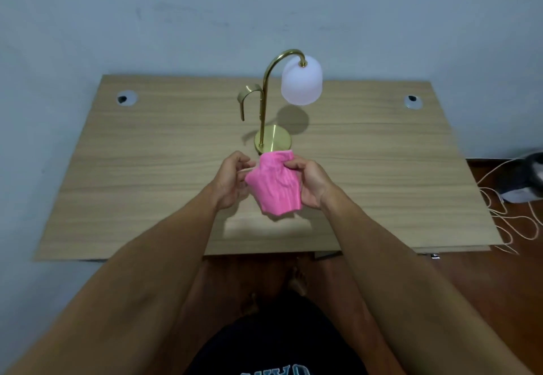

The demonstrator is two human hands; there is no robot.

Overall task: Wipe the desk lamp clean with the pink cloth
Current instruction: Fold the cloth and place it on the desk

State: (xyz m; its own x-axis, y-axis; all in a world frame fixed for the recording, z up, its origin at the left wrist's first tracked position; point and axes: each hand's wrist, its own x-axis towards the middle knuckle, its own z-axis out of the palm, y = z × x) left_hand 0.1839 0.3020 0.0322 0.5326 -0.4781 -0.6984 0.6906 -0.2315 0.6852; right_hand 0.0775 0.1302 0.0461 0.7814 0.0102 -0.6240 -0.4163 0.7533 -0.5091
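A desk lamp stands upright on the wooden desk point(147, 169): round brass base point(276, 138), curved brass stem point(264, 101), a short brass hook to its left, and a white frosted shade point(301, 82) hanging at the right. The pink cloth point(274, 188) is bunched and held above the desk just in front of the base. My left hand point(229, 180) pinches its left edge. My right hand point(311, 182) grips its right side. The cloth's top edge hides the front rim of the base. Neither hand touches the lamp.
Two round cable holes sit near the desk's back corners, left point(126, 98) and right point(412, 101). A pale wall rises behind the desk. Loose white cords point(511, 222) and a dark object point(531, 174) lie on the wooden floor at the right.
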